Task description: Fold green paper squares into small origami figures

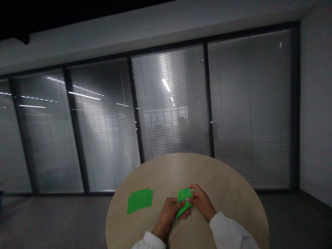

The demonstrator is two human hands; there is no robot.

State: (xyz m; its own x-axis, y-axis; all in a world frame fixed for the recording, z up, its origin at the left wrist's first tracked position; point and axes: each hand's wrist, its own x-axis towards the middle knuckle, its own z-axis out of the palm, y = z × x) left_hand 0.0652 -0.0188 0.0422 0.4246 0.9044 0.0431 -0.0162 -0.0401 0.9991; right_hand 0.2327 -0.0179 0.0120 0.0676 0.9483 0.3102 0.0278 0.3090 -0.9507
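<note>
A folded piece of green paper (184, 200) is held just above a round wooden table (166, 173). My left hand (171, 209) pinches its lower left part, fingers closed on it. On its upper right edge my right hand (201, 201) is closed, thumb and fingertips pressed on the paper. Both wrists show white sleeves. A small stack of flat green paper sheets (140, 200) lies on the table to the left of my hands, untouched.
The table's far edge curves at mid-frame. Beyond it lie a dark grey floor (64, 218) and a glass wall with closed blinds (171, 110). A white wall (316, 103) stands at the right.
</note>
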